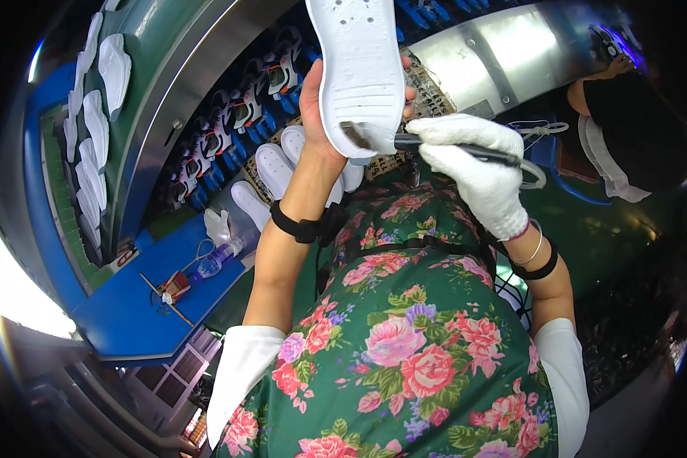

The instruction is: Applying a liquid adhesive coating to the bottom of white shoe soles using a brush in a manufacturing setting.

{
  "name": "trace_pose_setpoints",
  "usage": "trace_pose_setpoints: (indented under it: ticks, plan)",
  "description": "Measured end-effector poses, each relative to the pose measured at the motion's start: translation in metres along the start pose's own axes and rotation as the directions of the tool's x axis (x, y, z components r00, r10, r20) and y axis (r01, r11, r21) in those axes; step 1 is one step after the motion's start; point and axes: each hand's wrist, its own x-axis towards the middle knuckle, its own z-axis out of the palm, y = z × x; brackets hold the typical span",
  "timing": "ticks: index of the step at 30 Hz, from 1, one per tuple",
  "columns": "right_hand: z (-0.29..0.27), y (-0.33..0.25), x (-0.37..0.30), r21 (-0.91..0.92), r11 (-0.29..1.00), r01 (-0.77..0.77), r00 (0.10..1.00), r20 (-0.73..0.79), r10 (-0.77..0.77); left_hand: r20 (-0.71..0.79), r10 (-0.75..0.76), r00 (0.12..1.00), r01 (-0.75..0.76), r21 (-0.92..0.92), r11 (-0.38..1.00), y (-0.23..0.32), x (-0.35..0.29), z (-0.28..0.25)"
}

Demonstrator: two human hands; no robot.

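Observation:
My left hand (313, 107) is bare and closed around a white shoe sole (362, 84) from beneath, its thumb and fingertips showing at the two edges. The sole's ridged face is turned up, heel end toward me. In a white knit glove, my right hand (485, 160) grips a brush (408, 143) by its black handle. The dark bristles rest on the heel end of the sole. Just beyond my left forearm, more white soles (273, 169) lie on a patterned surface.
Shoe uppers on blue lasts (244, 114) stand in a row behind metal rails. Several white soles (114, 72) lie on a green belt at the left. A blue table (145, 324) holds a purple-tinted bottle (215, 259) and a white glove (217, 226). Another person (633, 122) is at the right.

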Motion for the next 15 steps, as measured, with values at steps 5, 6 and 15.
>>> trace_pose_setpoints:
  ticks: [5,6,15]
  plan:
    - [-0.009,-0.002,-0.009,0.022,0.992,-0.128,0.954,0.276,0.117,0.151,0.052,0.987,-0.070,0.122,0.990,-0.006,0.007,-0.002]
    - [-0.010,-0.007,-0.008,0.135,0.933,-0.333,0.908,0.312,0.279,0.157,0.059,0.986,-0.076,0.100,0.992,-0.007,0.006,-0.005]
    - [-0.051,-0.028,0.057,-0.561,0.622,0.546,0.825,0.230,-0.517,-0.070,-0.073,0.995,0.076,0.048,0.996,-0.039,-0.013,-0.006]
